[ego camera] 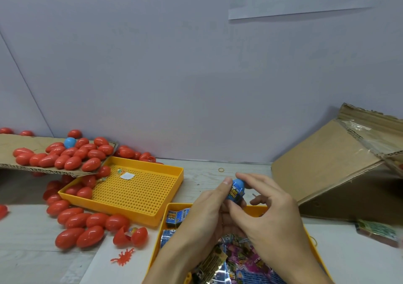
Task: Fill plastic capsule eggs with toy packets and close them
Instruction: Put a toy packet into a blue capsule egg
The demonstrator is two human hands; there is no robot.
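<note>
Closing or loading appears to be the step in hand: a blue capsule egg [237, 185] with a printed toy packet [235, 194] at its lower part is held above the near yellow tray [314, 246] of packets. The left hand [209, 209] has its grip closed round the egg from below; the right hand [268, 203] pinches its upper half. Next, I judge, the halves need aligning and pressing until seated. Outward, red eggs [72, 222] lie on the pale worktop [207, 174], beside a perforated yellow tray [135, 190], cardboard pieces and a plain grey wall [174, 76].
</note>
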